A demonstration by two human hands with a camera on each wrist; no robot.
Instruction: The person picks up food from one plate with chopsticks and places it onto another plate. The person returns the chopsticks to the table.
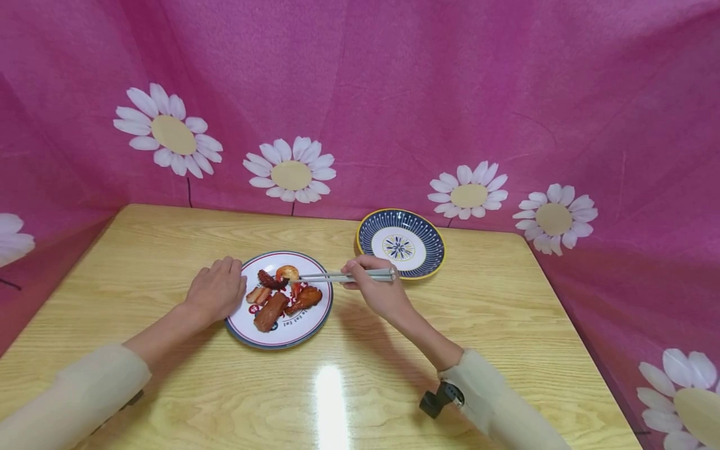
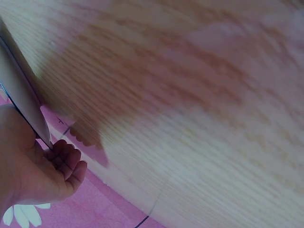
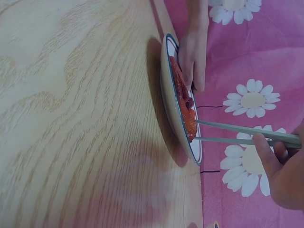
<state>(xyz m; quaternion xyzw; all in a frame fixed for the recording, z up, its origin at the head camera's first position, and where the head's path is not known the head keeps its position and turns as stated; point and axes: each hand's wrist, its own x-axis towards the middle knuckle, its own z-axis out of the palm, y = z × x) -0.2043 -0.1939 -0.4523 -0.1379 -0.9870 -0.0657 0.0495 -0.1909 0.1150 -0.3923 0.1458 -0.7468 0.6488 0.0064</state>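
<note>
My left hand (image 1: pixel 218 292) grips the left rim of a white plate (image 1: pixel 315 320) with dark blue and red edge lines; its fingers curl at the rim in the left wrist view. Several food pieces lie on the plate: a glazed drumstick-like piece (image 1: pixel 305 299), a thick brown slab (image 1: pixel 271 312), a pale brown striped piece (image 1: pixel 259 295), a dark red piece (image 1: pixel 272 280) and a shiny orange piece (image 1: pixel 287 272). Pale green chopsticks (image 3: pixel 242 129) are held in my right hand (image 1: pixel 378 292). Their tips, slightly apart, reach the orange piece; whether they pinch it I cannot tell.
Behind my right hand stands a round blue-patterned dish (image 1: pixel 430 253) with a yellow rim and white centre. Both sit on a wooden table (image 1: pixel 236 400). A pink cloth (image 1: pixel 382 94) with white daisies hangs along its back and sides.
</note>
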